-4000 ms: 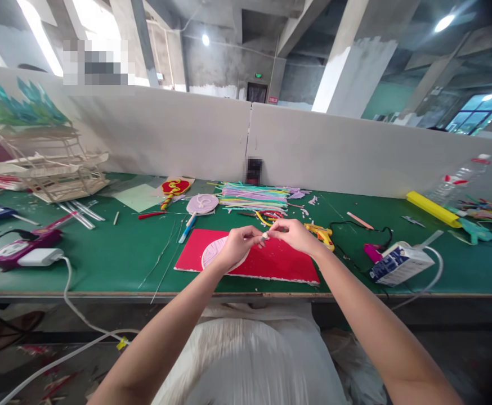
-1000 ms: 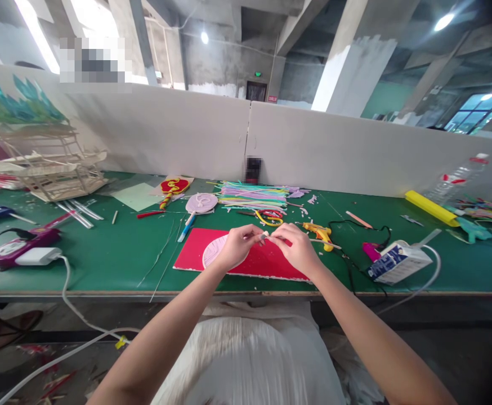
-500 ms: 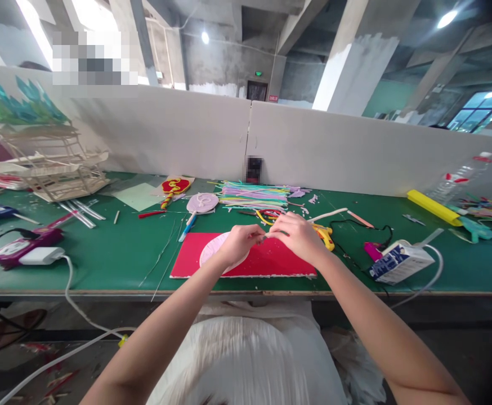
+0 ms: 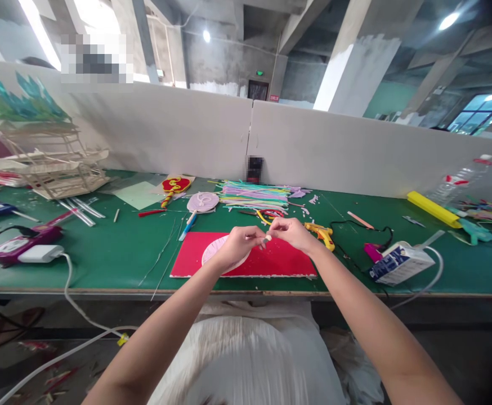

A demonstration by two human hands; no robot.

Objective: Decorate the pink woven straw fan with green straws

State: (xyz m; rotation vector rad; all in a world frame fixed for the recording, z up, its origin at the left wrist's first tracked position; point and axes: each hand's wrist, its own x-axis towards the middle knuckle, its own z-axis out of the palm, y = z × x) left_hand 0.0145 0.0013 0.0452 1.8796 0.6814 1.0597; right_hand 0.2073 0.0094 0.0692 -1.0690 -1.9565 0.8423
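Note:
A small whitish roll of pipe cleaner [image 4: 268,239] is pinched at the fingertips of my left hand [image 4: 242,243], above a red board [image 4: 283,259]. My right hand [image 4: 289,232] is closed at the same roll, its thumb and forefinger meeting there; how much of it they grip is partly hidden. Beneath my left hand lies a pink disc [image 4: 214,253] on the board, partly covered by the hand and wrist. A yellow glue gun [image 4: 322,235] rests just beyond my right wrist. Red-handled scissors [image 4: 273,213] lie behind my hands.
Coloured pipe cleaners [image 4: 252,197] lie in a bundle at the back. Left of them are a lilac round fan [image 4: 202,202] and a red-and-yellow one [image 4: 175,184]. A carton [image 4: 400,262] stands right; a purple power strip [image 4: 28,244] trails a cable left.
The long white strip that stuck out to the right past my right hand no longer shows; a small roll now appears at the fingertips. My right hand has shifted slightly left.

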